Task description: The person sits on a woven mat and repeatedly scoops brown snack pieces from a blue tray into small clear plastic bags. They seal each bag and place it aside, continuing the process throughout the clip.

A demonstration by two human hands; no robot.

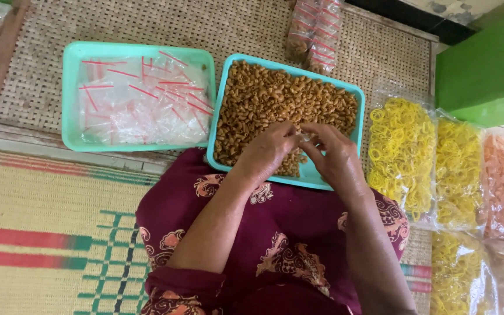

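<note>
From the head camera, looking straight down, the person sits on the floor with a maroon patterned cloth over the lap. The near edge of a turquoise tray rests on that lap; it is heaped with small brown curled snack pieces, and only its near right corner shows bare.

Both hands meet over the near middle of this tray. The left hand is curled, fingers bent inward, and the right hand faces it, fingertips close together. Between them they pinch a small clear plastic bag, only a sliver of which shows.

To the left, just beside the first tray, a second turquoise tray lies on a woven cane mat and holds a loose pile of small clear bags with red strips.

To the right lie large clear bags of yellow ring-shaped crackers, with an orange-filled bag beyond them. At the top edge, 2 narrow filled packets lie on the cane. A striped straw mat covers the floor at lower left.
</note>
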